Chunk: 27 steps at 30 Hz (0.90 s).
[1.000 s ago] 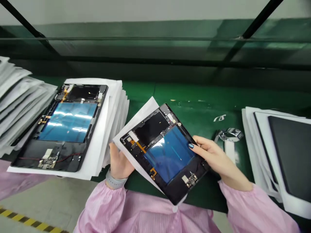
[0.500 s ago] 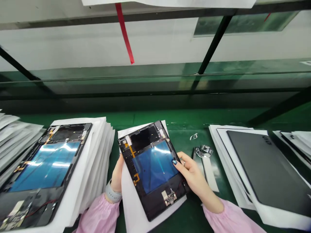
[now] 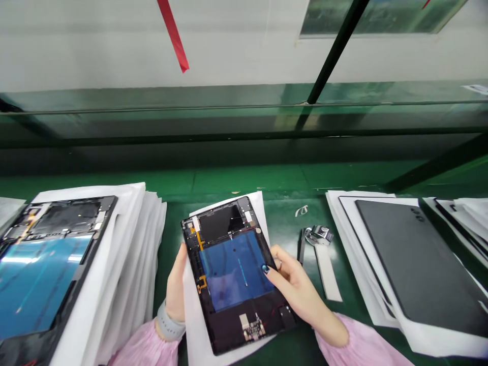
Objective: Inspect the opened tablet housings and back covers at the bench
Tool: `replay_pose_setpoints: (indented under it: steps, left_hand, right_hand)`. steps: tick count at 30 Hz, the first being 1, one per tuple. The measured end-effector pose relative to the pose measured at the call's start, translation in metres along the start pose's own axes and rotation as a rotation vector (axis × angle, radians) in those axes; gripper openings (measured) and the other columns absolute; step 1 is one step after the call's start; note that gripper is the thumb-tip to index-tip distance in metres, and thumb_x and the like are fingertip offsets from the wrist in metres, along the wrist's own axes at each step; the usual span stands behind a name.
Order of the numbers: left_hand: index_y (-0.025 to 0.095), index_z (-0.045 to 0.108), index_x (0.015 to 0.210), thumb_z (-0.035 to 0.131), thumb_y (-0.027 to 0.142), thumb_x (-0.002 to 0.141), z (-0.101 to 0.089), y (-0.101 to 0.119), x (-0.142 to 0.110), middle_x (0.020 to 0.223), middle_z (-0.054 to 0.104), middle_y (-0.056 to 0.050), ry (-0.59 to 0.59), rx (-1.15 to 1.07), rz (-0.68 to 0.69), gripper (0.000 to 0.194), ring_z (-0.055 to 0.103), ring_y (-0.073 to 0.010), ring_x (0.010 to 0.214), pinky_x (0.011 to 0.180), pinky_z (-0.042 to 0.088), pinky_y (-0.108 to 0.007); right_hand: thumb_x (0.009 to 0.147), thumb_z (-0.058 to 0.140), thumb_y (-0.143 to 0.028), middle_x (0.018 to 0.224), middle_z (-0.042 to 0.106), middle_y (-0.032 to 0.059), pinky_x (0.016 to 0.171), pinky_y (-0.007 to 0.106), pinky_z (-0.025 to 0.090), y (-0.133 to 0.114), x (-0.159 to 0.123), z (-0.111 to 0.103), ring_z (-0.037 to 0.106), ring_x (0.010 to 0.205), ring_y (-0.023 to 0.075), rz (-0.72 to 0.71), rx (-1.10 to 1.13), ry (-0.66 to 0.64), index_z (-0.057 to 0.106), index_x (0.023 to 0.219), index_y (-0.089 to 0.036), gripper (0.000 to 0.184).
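Observation:
Between my two hands is an opened tablet (image 3: 236,269), its inside facing up, with a blue film over the battery, orange flex cables and a small circuit board near the lower end. My left hand (image 3: 177,287) grips its left edge, fingers hidden behind it. On the right edge, my right hand (image 3: 292,279) pinches the tablet, thumb lying on the blue film. A white sheet (image 3: 196,330) lies beneath the tablet. Right of my right hand are a black tool (image 3: 301,246) and a metal-headed piece with a white strip (image 3: 327,272).
At left, another opened tablet (image 3: 46,284) tops a stack of white sheets (image 3: 131,264). Dark grey back covers (image 3: 419,269) lie on paper at right. A paper scrap (image 3: 301,210) rests on the green table (image 3: 282,213). Red tape (image 3: 173,35) hangs above.
The held tablet has turned slightly more upright and sits a little further left and lower, both hands still on it. My view has shifted, sliding the left stack toward the left edge.

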<state>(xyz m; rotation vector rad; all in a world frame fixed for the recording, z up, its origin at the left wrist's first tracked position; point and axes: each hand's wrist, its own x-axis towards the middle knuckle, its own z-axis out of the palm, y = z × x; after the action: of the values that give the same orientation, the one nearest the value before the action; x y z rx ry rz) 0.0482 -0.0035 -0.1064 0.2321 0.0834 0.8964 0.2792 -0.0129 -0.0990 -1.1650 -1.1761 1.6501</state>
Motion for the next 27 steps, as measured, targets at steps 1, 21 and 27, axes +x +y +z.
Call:
replay_pose_setpoints:
  steps: [1, 21, 27]
  left_hand:
    - [0.015, 0.055, 0.144, 0.021, 0.054, 0.104, 0.0001, -0.0005, 0.0, 0.143, 0.063, -0.011, 0.004, -0.005, -0.013, 0.066, 0.048, -0.0328, 0.14, 0.124, 0.022, -0.047]
    - [0.024, 0.079, 0.115, 0.052, 0.056, 0.096, 0.0057, -0.0102, -0.0025, 0.121, 0.077, -0.008, 0.208, -0.004, -0.194, 0.046, 0.062, -0.0385, 0.125, 0.113, 0.04, -0.051]
    - [0.022, 0.08, 0.111, 0.051, 0.056, 0.096, 0.0029, -0.0099, -0.001, 0.119, 0.078, -0.009, 0.216, -0.018, -0.189, 0.047, 0.063, -0.0381, 0.125, 0.114, 0.039, -0.051]
  right_hand:
    - [0.087, 0.066, -0.064, 0.064, 0.042, -0.0073, 0.054, 0.024, 0.031, -0.0007, 0.0006, -0.0008, 0.038, 0.057, 0.0111, -0.004, -0.015, 0.019, 0.049, 0.078, -0.023, 0.045]
    - [0.09, 0.061, -0.065, 0.058, 0.033, -0.0102, 0.046, 0.024, 0.022, -0.0032, 0.0044, -0.0093, 0.024, 0.051, 0.0106, -0.086, -0.063, 0.173, 0.047, 0.079, -0.024, 0.044]
    - [0.089, 0.061, -0.066, 0.058, 0.031, -0.0104, 0.047, 0.025, 0.022, -0.003, 0.0059, -0.0076, 0.023, 0.051, 0.0108, -0.073, -0.062, 0.17, 0.047, 0.08, -0.025, 0.045]
